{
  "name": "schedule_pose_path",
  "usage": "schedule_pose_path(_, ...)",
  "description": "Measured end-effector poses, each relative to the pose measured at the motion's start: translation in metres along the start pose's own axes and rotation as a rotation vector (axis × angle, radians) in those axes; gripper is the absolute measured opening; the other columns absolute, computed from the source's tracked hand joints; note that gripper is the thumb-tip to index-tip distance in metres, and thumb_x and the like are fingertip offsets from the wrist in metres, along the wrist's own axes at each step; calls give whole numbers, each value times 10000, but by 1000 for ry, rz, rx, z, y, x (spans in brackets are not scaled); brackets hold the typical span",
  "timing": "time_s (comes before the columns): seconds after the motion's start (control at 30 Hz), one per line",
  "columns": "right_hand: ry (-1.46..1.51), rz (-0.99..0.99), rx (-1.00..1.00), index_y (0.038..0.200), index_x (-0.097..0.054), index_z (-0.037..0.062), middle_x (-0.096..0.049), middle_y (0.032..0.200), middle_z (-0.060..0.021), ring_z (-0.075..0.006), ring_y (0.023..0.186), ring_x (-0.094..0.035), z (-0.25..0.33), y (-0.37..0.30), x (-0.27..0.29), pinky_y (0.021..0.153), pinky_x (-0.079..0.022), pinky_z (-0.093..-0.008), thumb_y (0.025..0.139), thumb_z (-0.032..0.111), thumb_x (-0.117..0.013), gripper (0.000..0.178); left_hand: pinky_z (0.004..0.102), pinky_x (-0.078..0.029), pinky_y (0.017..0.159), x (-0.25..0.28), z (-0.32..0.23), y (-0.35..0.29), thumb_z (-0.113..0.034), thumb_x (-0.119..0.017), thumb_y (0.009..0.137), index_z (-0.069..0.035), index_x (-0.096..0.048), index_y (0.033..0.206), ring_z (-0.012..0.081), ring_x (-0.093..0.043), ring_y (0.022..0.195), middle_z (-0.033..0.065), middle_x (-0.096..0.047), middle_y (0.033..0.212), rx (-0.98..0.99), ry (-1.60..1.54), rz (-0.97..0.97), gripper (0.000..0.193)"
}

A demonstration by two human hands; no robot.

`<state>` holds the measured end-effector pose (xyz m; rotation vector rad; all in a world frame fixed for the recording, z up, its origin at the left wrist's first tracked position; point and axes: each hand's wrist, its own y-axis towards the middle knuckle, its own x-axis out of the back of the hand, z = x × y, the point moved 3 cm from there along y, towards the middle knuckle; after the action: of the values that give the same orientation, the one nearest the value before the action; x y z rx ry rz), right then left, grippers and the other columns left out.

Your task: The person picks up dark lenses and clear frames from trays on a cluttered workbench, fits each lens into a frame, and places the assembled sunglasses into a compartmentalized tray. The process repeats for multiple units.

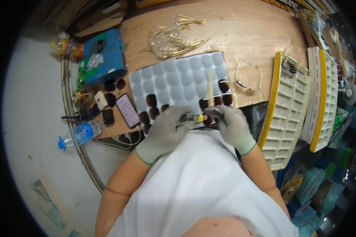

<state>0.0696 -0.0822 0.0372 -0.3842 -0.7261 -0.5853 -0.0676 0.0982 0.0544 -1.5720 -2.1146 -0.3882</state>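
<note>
Both my hands wear pale gloves with green cuffs, near the front edge of a grey moulded tray (158,81) with rounded pockets. My left hand (168,128) is closed around a small dark and yellow item (197,118), whose kind I cannot make out. Close beside it, my right hand (234,125) pinches what looks like a dark sunglass lens (214,113). Dark brown lenses (151,100) sit in several front and right pockets of the tray. A cream-coloured strip (211,89) stands up from the tray just beyond my right fingers.
Gold temple arms (186,47) lie at the back, and a gold glasses frame (247,85) rests right of the tray. A phone (128,110), loose lenses, a blue box (105,57) and a water bottle (85,132) are leftward. Yellow-edged compartment trays (288,106) stand at right.
</note>
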Motion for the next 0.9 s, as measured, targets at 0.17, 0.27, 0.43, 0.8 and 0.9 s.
schedule_pose_path(0.17, -613, -160, -190, 1238, -598, -33, -665, 1203, -214, -360, 1154, -623, -124, 28, 33, 1040, -432, -481, 791, 35, -621, 453, 374, -497, 961, 22, 87, 104, -316, -630, 997, 30, -559, 1294, 246, -648, 1070, 151, -681, 1136, 454, -13, -282, 462)
schedule_pose_path(0.27, -822, -64, -202, 1282, -572, -19, -623, 1314, -197, -343, 1250, -574, -179, 44, 8, 1116, -372, -479, 842, 87, -584, 452, 432, -392, 1120, 55, 180, 212, -550, -494, 993, 50, -477, 1449, 366, -562, 1304, 280, -587, 1377, 694, 292, -432, 753)
schedule_pose_path(0.43, -697, 375, -443, 1325, -563, -12, -597, 1372, -198, -337, 1306, -544, -184, 81, 6, 1165, -329, -476, 898, 122, -539, 448, 403, -478, 978, 65, 262, 251, -417, -624, 905, 59, -636, 1218, 324, -631, 1129, 240, -665, 1182, 937, 200, -314, 570)
schedule_pose_path(0.8, -455, -21, 10, 1253, -645, 12, -645, 1182, -175, -355, 1121, -601, -105, 81, -9, 999, -423, -504, 810, 222, -714, 495, 277, -392, 533, 114, 182, 219, -269, -733, 874, -97, -675, 889, 118, -479, 603, -16, -546, 725, 744, -515, -582, 182)
schedule_pose_path(0.9, -543, 6, -52, 1205, -661, 2, -654, 1131, -173, -361, 1077, -618, -98, 85, -22, 946, -456, -507, 807, 242, -729, 470, 279, -423, 572, 132, 119, 180, -199, -707, 912, -80, -685, 977, 110, -497, 631, -20, -555, 748, 464, -420, -671, 137)
